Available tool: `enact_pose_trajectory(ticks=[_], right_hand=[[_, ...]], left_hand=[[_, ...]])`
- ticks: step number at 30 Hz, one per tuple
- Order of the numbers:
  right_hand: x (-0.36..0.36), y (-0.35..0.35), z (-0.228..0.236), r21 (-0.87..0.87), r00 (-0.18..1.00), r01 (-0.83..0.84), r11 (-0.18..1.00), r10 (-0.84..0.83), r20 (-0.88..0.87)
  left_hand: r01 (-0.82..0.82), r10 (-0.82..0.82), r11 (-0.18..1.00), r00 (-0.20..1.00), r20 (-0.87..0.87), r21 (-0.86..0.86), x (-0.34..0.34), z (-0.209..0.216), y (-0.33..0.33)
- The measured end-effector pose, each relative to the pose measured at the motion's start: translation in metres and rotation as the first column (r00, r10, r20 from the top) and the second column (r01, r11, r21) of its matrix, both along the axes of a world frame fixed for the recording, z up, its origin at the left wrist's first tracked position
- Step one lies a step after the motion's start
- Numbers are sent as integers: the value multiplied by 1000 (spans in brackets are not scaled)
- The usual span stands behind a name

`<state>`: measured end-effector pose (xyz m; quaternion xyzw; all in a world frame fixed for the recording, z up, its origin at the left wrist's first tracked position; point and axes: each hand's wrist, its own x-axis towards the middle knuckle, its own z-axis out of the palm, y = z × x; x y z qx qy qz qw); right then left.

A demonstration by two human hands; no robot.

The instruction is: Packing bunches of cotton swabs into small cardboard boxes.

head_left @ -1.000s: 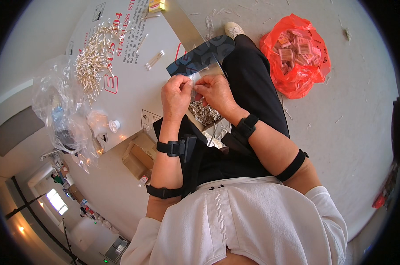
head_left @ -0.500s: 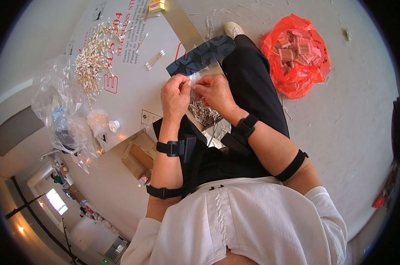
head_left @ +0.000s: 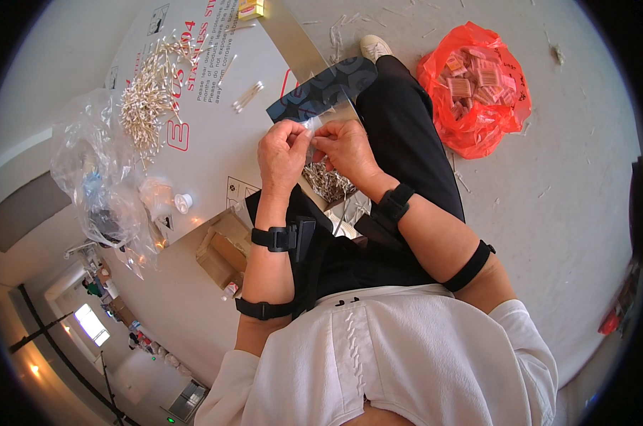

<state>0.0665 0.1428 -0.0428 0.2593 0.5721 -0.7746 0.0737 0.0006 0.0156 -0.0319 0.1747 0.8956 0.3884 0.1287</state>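
Observation:
My left hand and my right hand meet above the table's near corner, fingertips pinched close together. Between them is a small clear plastic bag, mostly hidden by the fingers. Just below the hands, an open box holds many loose cotton swabs. A dark patterned sheet lies just beyond my fingertips. On the table, a big heap of cotton swabs spreads at the left, and a few swabs lie apart nearer my left hand.
A red plastic bag of pink swab packs stands on the floor at the right. Crumpled clear plastic and a small white-capped container sit at the table's left. An open cardboard box is below; a yellow box lies at the far edge.
Both hands stay in nearly the same place, with only a slight shift of the fingertips. Nothing else has visibly moved.

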Motion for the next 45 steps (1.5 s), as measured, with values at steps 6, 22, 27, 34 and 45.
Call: enact_pose_trajectory(ticks=[6,22,27,34,45], right_hand=[[0,-2,-3,26,999,32,999,-32,-5],[0,-10,-7,136,995,96,986,-92,-37],[1,-10,-9,172,994,103,980,-97,-46],[1,-9,-5,197,994,105,975,-96,-58],[1,-9,-6,47,991,134,990,-133,-30]], left_hand=[[-48,46,999,994,95,22,1,6,7],[-32,33,999,999,14,-24,-1,0,5],[-39,39,998,999,-7,-52,0,0,6],[-23,22,1000,1000,-17,-21,0,1,5],[-56,56,996,998,-2,-69,0,0,8]])
